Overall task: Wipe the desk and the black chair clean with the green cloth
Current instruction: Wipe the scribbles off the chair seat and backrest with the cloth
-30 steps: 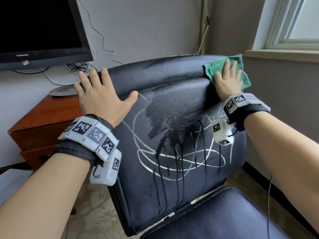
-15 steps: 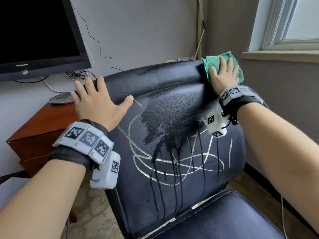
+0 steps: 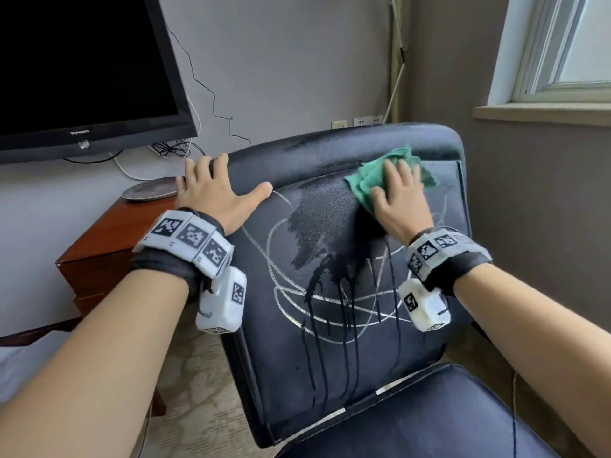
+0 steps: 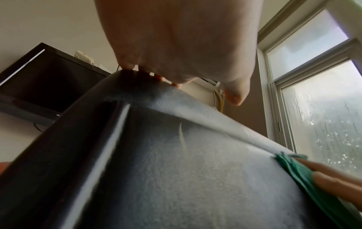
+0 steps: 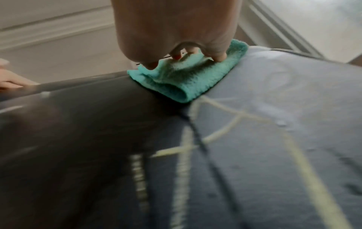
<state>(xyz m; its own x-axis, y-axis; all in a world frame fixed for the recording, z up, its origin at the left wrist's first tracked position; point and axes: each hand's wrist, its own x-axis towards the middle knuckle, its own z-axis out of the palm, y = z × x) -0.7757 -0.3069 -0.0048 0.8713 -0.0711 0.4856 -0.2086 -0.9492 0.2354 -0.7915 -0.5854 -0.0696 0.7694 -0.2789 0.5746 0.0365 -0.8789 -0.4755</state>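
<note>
1. The step in hand looks to be wiping the chalk-like scribbles (image 3: 330,302) off the black chair (image 3: 330,358) backrest; firm overlapping strokes down through the wet patch (image 3: 324,239) would clear them best.
2. The right hand (image 3: 401,200) presses the bunched green cloth (image 3: 370,180) flat against the upper backrest, fingers spread over it.
3. The left hand (image 3: 215,193) braces the chair's top left corner, fingers extended, thumb splayed wide.
</note>
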